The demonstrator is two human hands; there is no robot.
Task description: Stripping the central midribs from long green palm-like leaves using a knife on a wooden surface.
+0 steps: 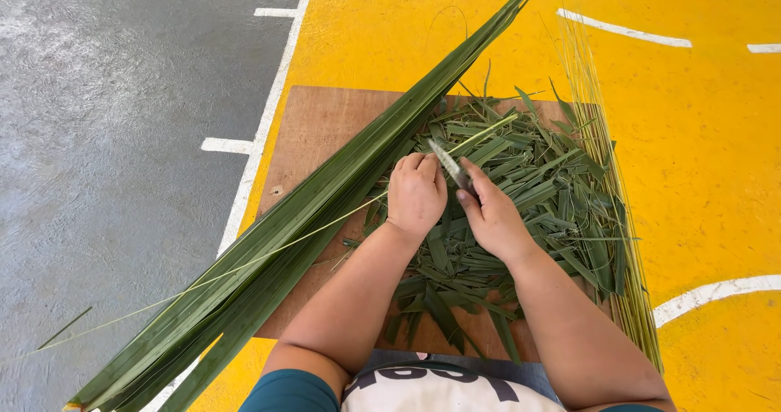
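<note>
— What are the hands doing over the brown board (313,127)?

— The left hand (416,196) is curled into a loose fist, fingers (413,162) closed around a thin pale leaf rib (268,249) that trails off the board's near-left corner onto the grey floor (106,135). The right hand (490,217) grips a small knife (450,166), fingers wrapped round the handle, blade pointing away and lying against the rib just beside the left knuckles.

— And the greenery?

— A long bundle of palm leaves (325,209) lies diagonally across the board's left half. A heap of cut green strips (529,192) covers its right half, and a sheaf of stripped ribs (606,176) runs along its right edge.

— What could go wrong?

— I'd judge the blade is the main risk: it sits so close to the left fingers that a slip along the slick rib could nick them. Pressing too hard could also snap the rib, and the loose strips might hide the edge.
</note>
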